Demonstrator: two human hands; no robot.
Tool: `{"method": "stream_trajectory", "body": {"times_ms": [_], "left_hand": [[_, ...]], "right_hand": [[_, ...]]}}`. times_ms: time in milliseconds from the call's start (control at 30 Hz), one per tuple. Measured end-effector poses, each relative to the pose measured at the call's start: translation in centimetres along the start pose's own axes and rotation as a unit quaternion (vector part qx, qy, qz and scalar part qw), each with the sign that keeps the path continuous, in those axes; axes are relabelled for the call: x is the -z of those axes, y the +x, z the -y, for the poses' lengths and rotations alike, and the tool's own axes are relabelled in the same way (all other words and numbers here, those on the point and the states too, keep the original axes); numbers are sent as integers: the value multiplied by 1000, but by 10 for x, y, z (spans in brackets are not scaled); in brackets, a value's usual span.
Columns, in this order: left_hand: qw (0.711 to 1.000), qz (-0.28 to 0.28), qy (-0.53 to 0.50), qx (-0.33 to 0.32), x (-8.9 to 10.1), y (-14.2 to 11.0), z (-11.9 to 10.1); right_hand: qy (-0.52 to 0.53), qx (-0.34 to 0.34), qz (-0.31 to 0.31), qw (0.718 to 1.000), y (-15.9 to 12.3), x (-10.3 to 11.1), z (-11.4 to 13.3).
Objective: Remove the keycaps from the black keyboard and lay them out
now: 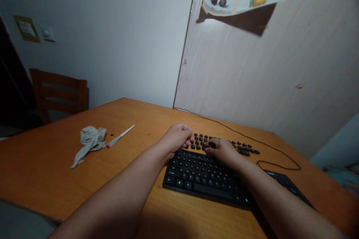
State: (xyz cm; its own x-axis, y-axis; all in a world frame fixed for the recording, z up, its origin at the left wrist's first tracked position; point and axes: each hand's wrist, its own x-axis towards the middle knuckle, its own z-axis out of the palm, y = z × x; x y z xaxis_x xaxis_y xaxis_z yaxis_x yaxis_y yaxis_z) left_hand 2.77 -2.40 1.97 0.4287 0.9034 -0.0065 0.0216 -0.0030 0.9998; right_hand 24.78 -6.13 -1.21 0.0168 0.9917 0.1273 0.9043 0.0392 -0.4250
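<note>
A black keyboard (196,171) lies on the wooden table, several upper rows bare of caps and the bottom rows still with keys on. Behind it, loose black keycaps (198,147) are laid out in rows. My left hand (179,135) is closed at the left end of these rows, above the keyboard's back left corner; whatever its curled fingers hold is hidden. Over the middle of the rows, my right hand (223,151) reaches down with thumb and fingers bent around a dark keycap. My right forearm covers part of the keyboard.
Left on the table (117,171) lie a crumpled grey cloth (91,142), a white-handled brush (120,136) and a small dark piece (112,134). A black cable (232,127) runs along the back and loops at right. A wooden chair (60,91) stands at far left; walls rise behind.
</note>
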Motion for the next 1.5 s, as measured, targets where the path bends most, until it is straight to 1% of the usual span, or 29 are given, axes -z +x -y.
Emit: {"method": "stream_trajectory", "body": {"times_ms": [233,467,633,733,833,967,1067,1200,1233,1300,1400,1500], "left_hand": [[1000,12,1,-8,0,1,4],[1000,16,-1,2,-1,0,3],[1000,14,1,2,-1,2,4],[1000,14,1,3,-1,2,4],[1000,12,3,-2,-1,2,4],[1000,17,16,-5,-2,0,4],[999,29,36,-9,-6,-1,4],[995,48,85,-18,-12,-6,4],[993,57,97,-22,-13,-7,4],[988,79,127,-35,-15,-10,5],[977,107,179,-55,-18,-14,6],[965,128,219,-62,-20,-17,8]], "right_hand": [[-5,-2,2,1000,-2,-1,1],[-3,4,-1,1000,-5,-1,2],[5,8,-11,1000,-6,-1,3],[12,4,-28,1000,-5,1,5],[25,2,-62,998,-6,8,9],[57,6,-100,993,-14,25,12],[96,1,-119,988,-25,37,11],[155,-14,-170,973,-47,50,15],[175,-23,-167,970,-53,51,17],[238,-33,-130,962,-65,52,21],[325,-24,-65,943,-77,47,25],[368,-23,-7,929,-86,43,28]]}}
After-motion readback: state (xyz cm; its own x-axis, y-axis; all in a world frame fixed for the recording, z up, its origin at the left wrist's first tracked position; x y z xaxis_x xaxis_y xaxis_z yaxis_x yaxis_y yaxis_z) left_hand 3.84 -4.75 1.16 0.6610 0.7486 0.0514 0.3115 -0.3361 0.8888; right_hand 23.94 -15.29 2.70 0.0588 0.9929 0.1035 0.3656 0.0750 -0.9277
